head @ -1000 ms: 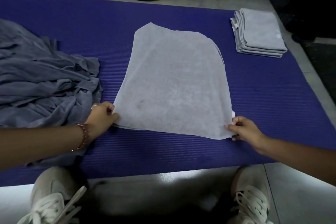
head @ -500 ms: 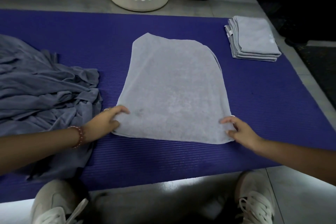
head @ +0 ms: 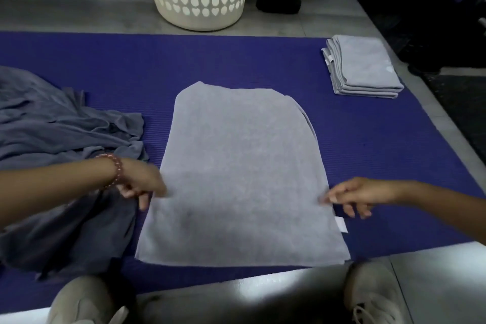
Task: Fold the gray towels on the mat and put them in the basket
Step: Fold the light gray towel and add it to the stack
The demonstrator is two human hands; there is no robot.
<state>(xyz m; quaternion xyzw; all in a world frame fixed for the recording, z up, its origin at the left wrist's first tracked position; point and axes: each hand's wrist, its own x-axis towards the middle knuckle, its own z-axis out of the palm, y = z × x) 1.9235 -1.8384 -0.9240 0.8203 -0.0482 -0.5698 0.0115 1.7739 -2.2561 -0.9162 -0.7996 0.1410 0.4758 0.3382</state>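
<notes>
Up from the gray towel's (head: 242, 179) near corners to mid-edge: left hand (head: 142, 181) (blurred, grip unclear), right hand (head: 360, 192) loose-fingered

A gray tiled floor (head: 65, 8) fills the top of the frame and the lower right corner. At upper centre-right a black stand with a rounded base (head: 278, 4) rests on it. A dark rug (head: 462, 102) lies along the right edge. Two pale lace-up shoes sit at the bottom, one lower left (head: 81, 300), one lower right (head: 373, 294).
</notes>
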